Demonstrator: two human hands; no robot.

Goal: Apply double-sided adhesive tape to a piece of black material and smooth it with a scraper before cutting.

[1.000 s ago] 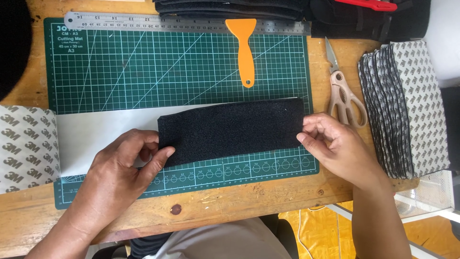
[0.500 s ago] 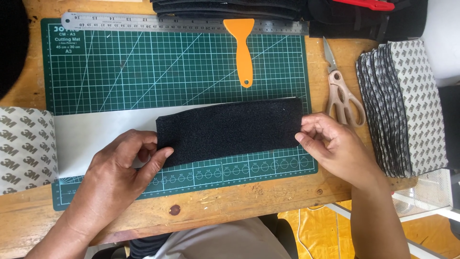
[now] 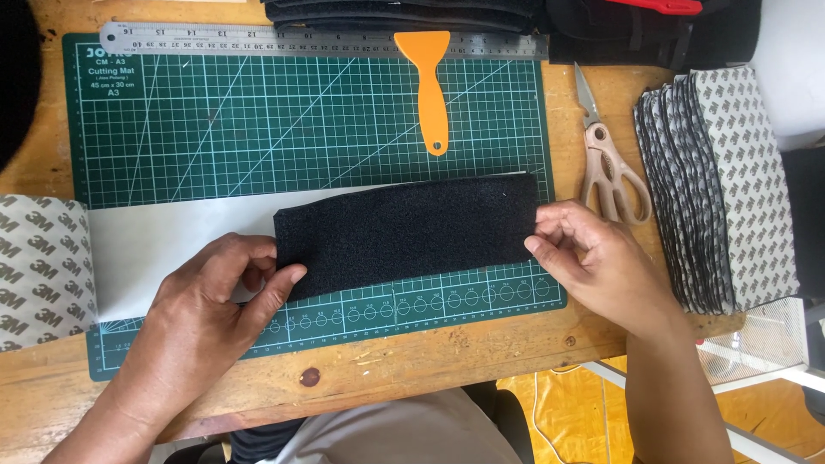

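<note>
My left hand and right hand pinch the black foam strip's ends; it lies on white backing sheet over my green cutting mat, on the wooden bench.

A black foam strip is pinched at its ends by the left hand and right hand on a green cutting mat; scraper, ruler and scissors are seen beyond the strip.
</note>
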